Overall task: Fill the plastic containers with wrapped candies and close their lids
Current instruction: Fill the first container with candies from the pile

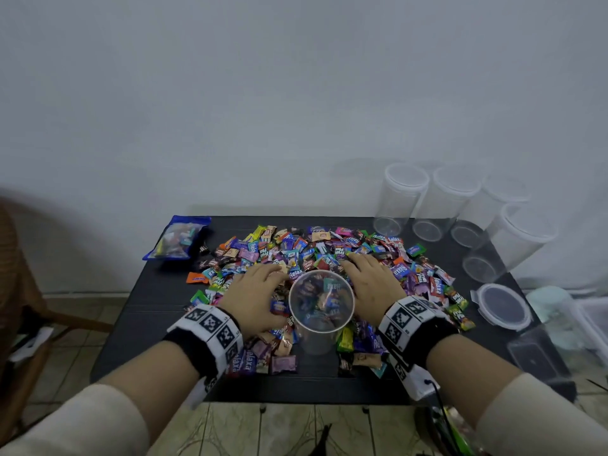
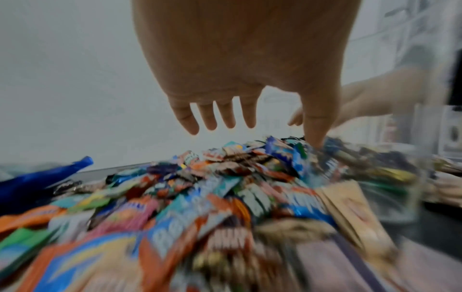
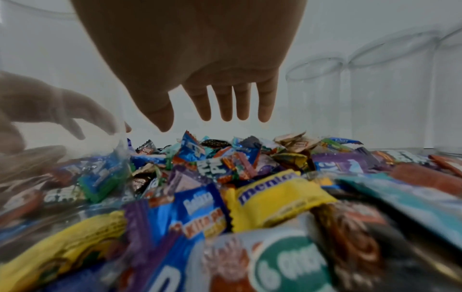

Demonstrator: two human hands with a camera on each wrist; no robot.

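Observation:
A clear plastic container (image 1: 320, 337) stands lidless on the black table (image 1: 131, 324), partly filled with wrapped candies. A wide heap of wrapped candies (image 1: 316, 248) spreads around it. My left hand (image 1: 255, 296) hovers palm down over the heap just left of the container, fingers straight and spread (image 2: 215, 116). My right hand (image 1: 370, 287) hovers the same way just right of it, fingers extended (image 3: 240, 106). Neither hand holds anything. Through the container wall (image 3: 50, 98) in the right wrist view the left hand shows blurred.
Several empty clear containers (image 1: 404, 199) stand at the back right. A round lid (image 1: 501, 306) lies at the right edge. A blue candy bag (image 1: 176, 238) lies at the back left. A wooden chair (image 1: 19, 291) is at far left.

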